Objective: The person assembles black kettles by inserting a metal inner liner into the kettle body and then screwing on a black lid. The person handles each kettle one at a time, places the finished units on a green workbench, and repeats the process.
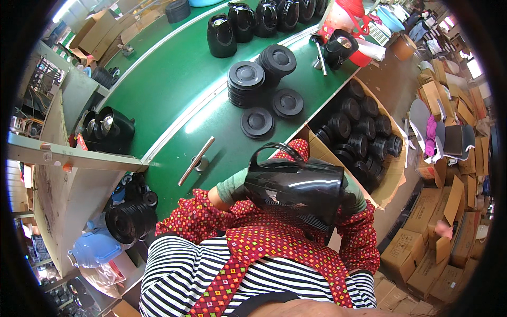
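A glossy black kettle body [296, 182] lies on its side across my lap, its looped handle pointing away from me. My left hand [232, 188], in a grey-green glove, grips its left end. Against its right end rests my right hand [351, 196], gloved the same way. The kettle hides most of the fingers of both hands. On the green bench to the left is a T-shaped metal tool [197, 161]. Farther off, black round kettle bases [246, 76] are stacked, with two lower discs [257, 123] beside them.
Right of me, an open cardboard box [388, 174] holds several black round parts. Black kettles [221, 36] line the bench's far side. Another kettle [339, 47] stands at its right edge by a second metal tool [320, 58]. A steel rail [174, 124] crosses the bench.
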Demonstrator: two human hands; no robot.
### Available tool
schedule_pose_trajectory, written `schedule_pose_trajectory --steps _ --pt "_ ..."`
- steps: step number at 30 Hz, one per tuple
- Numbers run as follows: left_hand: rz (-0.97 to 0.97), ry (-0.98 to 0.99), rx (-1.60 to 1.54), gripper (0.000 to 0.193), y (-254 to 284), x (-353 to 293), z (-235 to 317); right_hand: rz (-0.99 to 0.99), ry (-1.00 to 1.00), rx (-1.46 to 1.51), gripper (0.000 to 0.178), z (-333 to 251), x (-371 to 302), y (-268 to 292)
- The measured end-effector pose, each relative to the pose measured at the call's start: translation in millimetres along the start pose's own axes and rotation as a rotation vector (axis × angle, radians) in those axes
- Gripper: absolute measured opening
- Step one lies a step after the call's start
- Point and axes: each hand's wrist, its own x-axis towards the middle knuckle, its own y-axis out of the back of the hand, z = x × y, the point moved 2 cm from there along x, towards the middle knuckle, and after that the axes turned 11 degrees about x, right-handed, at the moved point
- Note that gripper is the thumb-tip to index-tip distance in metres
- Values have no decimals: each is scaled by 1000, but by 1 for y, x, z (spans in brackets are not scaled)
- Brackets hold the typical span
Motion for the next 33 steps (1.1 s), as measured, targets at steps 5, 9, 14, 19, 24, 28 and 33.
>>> schedule_pose_trajectory --steps 5,9,14,19,24,28,33 --pt "43 -77 301 72 13 -62 -38 -242 -189 -159 95 -8 68 -19" --pt "263 238 -194 56 21 -103 -55 47 86 -461 115 -7 169 23" --pt "522 406 -319 53 34 -120 -69 527 -98 -1788 116 20 280 99" --pt "482 458 32 53 44 -115 -54 509 12 -1926 107 42 296 118" --pt "418 362 420 46 39 -129 -91 635 356 -1565 95 31 254 121" --pt "336 225 793 49 37 -98 -63 300 633 -1005 94 6 172 53" --pt "131 403 553 52 22 -75 -72 216 549 -937 99 -7 71 -3"
